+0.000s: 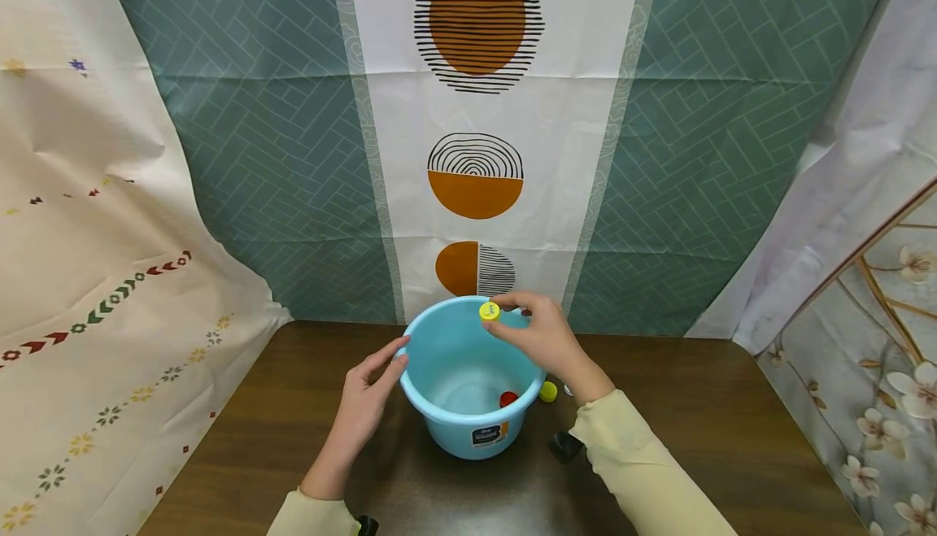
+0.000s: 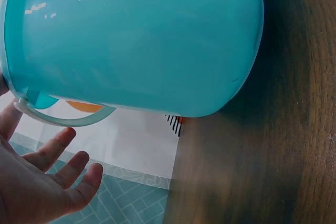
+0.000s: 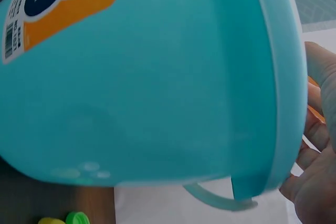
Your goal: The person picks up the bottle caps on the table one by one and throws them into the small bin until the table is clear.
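Note:
A light blue plastic bucket (image 1: 468, 440) stands upright on the table, its wide mouth turned up. Over its far right rim, my right hand (image 1: 545, 339) pinches a round yellow bottle cap (image 1: 490, 311) between thumb and forefinger. The left hand (image 1: 363, 398) touches the bucket's left rim with thumb and forefinger tips; its other fingers (image 2: 72, 169) spread loosely near the pale handle (image 2: 68, 119). Inside the bucket, low on the right, lies a red cap (image 1: 508, 398). In the right wrist view the bucket wall hides the held cap.
Right of the bucket, a yellow-green cap (image 1: 548, 392) lies on the dark wooden table (image 1: 681, 430), with a whitish piece (image 1: 568, 390) partly behind my right wrist. The right wrist view shows a green cap (image 3: 77, 218) beside a yellow one. A patterned cloth (image 1: 476, 113) hangs behind.

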A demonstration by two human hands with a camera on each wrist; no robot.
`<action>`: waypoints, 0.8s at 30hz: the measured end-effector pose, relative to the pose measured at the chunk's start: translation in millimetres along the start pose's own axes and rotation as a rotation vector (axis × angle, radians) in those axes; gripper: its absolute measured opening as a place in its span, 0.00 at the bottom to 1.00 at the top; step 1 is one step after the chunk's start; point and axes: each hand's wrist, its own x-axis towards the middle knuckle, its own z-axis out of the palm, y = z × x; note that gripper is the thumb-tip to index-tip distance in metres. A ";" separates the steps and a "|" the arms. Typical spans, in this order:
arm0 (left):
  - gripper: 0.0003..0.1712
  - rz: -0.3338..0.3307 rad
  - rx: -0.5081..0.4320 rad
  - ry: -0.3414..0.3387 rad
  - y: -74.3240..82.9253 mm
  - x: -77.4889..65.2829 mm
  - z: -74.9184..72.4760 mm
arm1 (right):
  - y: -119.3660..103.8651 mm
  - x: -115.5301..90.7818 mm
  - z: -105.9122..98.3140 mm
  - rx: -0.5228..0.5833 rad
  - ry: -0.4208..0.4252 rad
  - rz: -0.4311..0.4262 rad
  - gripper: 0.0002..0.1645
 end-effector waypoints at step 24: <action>0.20 0.023 0.010 0.017 2.0 -4.4 3.2 | -8.6 5.0 20.4 -0.002 -0.061 0.008 0.19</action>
